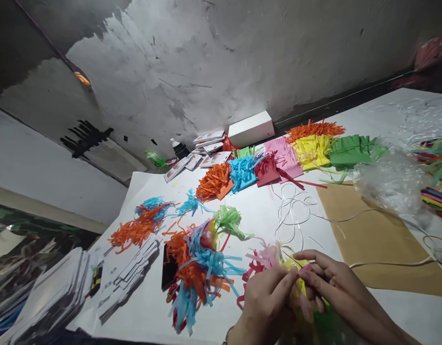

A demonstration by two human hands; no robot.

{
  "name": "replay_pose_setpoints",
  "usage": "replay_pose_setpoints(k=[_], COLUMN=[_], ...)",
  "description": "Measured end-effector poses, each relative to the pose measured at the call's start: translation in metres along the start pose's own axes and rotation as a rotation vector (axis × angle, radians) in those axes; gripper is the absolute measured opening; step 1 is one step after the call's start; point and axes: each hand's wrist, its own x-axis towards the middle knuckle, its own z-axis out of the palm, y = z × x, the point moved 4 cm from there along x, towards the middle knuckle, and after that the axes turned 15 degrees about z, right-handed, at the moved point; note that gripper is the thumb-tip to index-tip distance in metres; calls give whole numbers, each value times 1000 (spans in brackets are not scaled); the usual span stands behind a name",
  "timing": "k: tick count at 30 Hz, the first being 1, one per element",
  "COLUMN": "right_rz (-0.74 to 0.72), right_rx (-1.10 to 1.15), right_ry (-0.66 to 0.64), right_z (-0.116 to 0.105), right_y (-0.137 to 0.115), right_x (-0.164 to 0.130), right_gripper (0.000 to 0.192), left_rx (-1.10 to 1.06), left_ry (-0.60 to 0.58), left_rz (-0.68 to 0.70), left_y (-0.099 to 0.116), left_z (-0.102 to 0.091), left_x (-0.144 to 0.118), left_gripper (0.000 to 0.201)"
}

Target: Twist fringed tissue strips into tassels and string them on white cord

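Head | left hand (266, 297), right hand (332, 282): each grip pinches yellow-pink paper tassel (296, 280) held between them

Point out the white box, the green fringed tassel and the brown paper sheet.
white box (251, 128), head view, on its front face.
green fringed tassel (228, 219), head view, on the bunched top of the strips.
brown paper sheet (371, 235), head view, on a bare middle part.
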Motion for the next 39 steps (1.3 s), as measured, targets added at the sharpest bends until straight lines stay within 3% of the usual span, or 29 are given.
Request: replay_pose_setpoints(k=[2, 5, 7, 9, 11, 13, 16, 20, 22, 25, 26, 29, 33, 39], right_rz=[-39, -247, -359, -384, -339, -318, -444, -568, -528, -413, -366, -269, -183, -305], right_rx=[-29, -83, 86, 292, 296, 75, -263, -359, -313, -240, -220, -178, -151, -220], right_ry=[-12, 206, 357, 406, 345, 221, 104, 127, 157, 213, 235, 309, 285, 223], right_z=[-1, -13, -25, -34, -34, -24, -2, 10, 6, -4, -7, -12, -7, 2], right_y=[0, -9, -11, -5, 0, 0, -9, -21, -23, -18, -16, -9, -3, -7], right_x=[4, 7, 5, 1, -3, -8, -15, -15, -12, -9, -9, -9, -11, -15], right_gripper=[41, 33, 28, 21, 17, 15, 23, 18, 18, 23, 24, 31, 35, 29], left_rx=[-22, -146, -310, -468, -575, -651, -748, -914, -1095, -1288, -1297, -1301, -1369, -1429], left_ry=[-6, -56, -110, -134, -111, -74, -65, -59, 5, 176, 234, 384, 556, 641], left_rz=[-5, -80, -225, -424, -601, -691, -706, -729, -812, -973, -1019, -1102, -1149, -1149], left_y=[1, 1, -3, -8, -14, -16, -13, -5, -3, -4, -6, -8, -8, -6], left_z=[5, 15, 22, 24, 22, 20, 22, 27, 28, 27, 27, 28, 32, 34], left_x=[-2, -5, -8, -9, -8, -5, 2, 5, 3, -4, -6, -11, -11, -5], left_gripper=[34, 32, 35, 50, 71, 81, 85, 87, 77, 33, 28, 35, 38, 37])
